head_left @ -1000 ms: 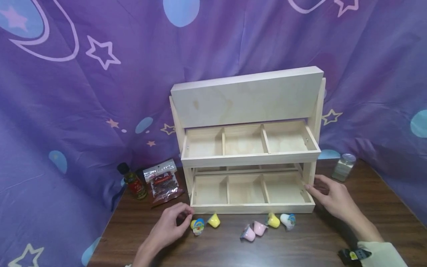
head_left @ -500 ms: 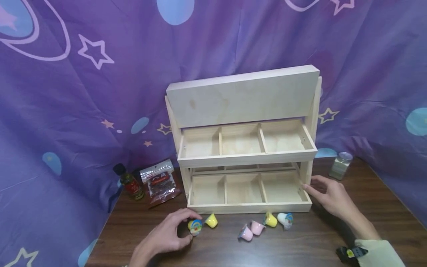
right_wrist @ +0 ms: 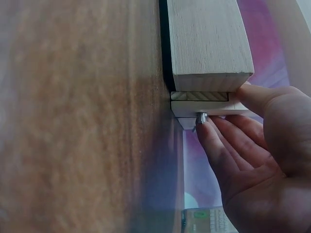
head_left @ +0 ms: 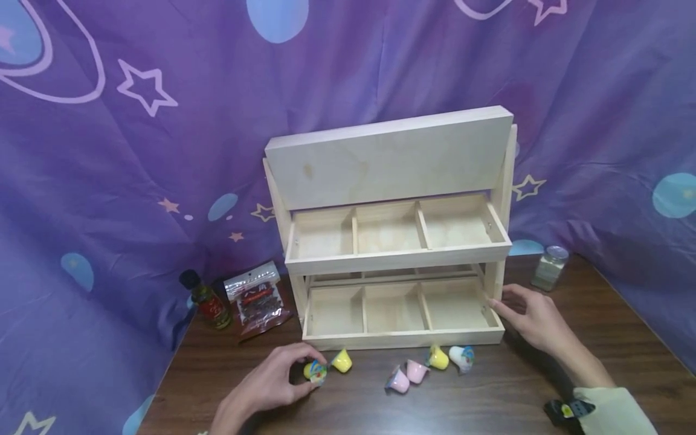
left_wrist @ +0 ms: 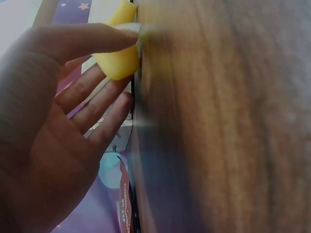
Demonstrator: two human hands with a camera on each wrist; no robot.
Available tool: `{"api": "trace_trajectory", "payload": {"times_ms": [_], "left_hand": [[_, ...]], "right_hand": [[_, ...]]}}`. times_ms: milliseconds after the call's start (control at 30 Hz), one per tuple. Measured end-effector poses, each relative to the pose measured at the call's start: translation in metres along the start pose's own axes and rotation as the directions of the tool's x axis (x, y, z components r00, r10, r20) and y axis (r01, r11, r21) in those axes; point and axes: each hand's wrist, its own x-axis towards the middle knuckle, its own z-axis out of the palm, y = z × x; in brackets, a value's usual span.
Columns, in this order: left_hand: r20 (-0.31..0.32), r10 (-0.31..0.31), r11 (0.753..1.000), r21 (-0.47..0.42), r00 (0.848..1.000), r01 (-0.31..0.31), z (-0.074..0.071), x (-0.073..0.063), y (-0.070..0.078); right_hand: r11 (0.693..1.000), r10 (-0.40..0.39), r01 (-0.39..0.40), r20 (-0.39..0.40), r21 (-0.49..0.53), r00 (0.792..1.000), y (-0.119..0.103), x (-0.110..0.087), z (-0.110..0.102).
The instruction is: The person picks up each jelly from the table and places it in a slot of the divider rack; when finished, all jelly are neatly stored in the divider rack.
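Note:
My left hand (head_left: 272, 377) has its thumb and forefinger round a small yellow jelly cup (head_left: 316, 371) with a colourful film lid, low at the table in front of the rack's left corner. In the left wrist view the thumb crosses in front of the yellow cup (left_wrist: 116, 63), while the other fingers stay extended. My right hand (head_left: 535, 314) grips the lower right side of a pale two-tier wooden rack (head_left: 388, 163), thumb at the tray's edge and fingers on the outer side. In the right wrist view a small metal bolt (right_wrist: 200, 117) shows at a fingertip.
Along the rack's front lie another yellow cup (head_left: 342, 360), two pink cups (head_left: 417, 371), a yellow one (head_left: 437, 357) and a white one (head_left: 461, 357). A dark-capped bottle (head_left: 209, 302) and a spice bag (head_left: 258, 302) are at left. A glass jar (head_left: 550, 269) stands right.
My left hand has moved slightly right and closed its thumb and forefinger round the leftmost yellow jelly cup. The right hand keeps its hold on the rack. The head view has shifted slightly.

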Motion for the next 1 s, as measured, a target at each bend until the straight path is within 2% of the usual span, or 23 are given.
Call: {"api": "trace_trajectory", "payload": {"times_ms": [167,300,433,600,700,900,1000], "left_hand": [[-0.009,0.005,0.997,-0.073,1.000,-0.005,-0.001,-0.001,0.002],[-0.010,-0.037,0.986,-0.161,0.999,0.035,-0.008,0.000,0.004],[-0.078,-0.072,0.974,-0.222,0.994,0.053,-0.020,0.003,0.007],[-0.242,-0.073,0.976,-0.219,0.967,0.019,-0.027,0.018,0.008],[-0.303,-0.094,0.975,-0.221,0.948,0.026,-0.024,0.033,0.008],[-0.341,-0.206,0.962,-0.240,0.917,0.127,-0.017,0.059,0.011],[-0.336,-0.234,0.960,-0.227,0.912,0.162,-0.016,0.069,0.013]], "right_hand": [[1.000,-0.003,0.002,0.005,0.010,1.000,-0.002,-0.001,0.002],[1.000,-0.001,0.001,0.004,0.004,1.000,-0.003,-0.001,0.005],[1.000,-0.002,0.002,0.017,0.005,1.000,-0.003,0.002,0.006],[1.000,0.007,-0.007,0.017,0.003,1.000,-0.003,0.003,0.005],[1.000,0.009,-0.009,0.005,-0.004,1.000,-0.001,0.002,0.003],[1.000,0.017,-0.017,-0.004,-0.003,1.000,0.000,0.000,0.001],[1.000,0.021,-0.021,-0.001,0.000,1.000,0.000,-0.001,0.001]]}}
